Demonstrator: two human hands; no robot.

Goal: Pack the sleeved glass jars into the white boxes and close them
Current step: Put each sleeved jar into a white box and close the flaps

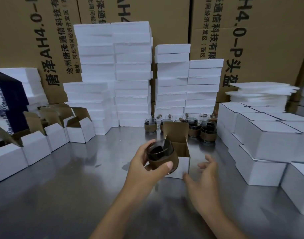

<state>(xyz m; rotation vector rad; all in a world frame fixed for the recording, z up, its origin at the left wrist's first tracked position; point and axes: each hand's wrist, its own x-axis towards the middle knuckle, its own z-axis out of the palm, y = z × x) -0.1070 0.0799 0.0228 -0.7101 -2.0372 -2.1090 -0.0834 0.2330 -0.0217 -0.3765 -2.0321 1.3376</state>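
My left hand (147, 167) grips a dark glass jar in a brown sleeve (162, 156), tilted and held just left of an open white box (181, 165). The box stands on the steel table with its brown-lined lid flap up at the back. My right hand (202, 178) hovers at the box's right side with fingers spread, holding nothing; I cannot tell whether it touches the box. Several more sleeved jars (204, 133) stand in a group behind the box.
Open white boxes (80, 129) line the left side. Closed white boxes (268, 140) are stacked at the right. Tall piles of white foam blocks (130, 75) stand at the back against large cardboard cartons (251, 31). A dark blue patterned box (4, 104) sits far left.
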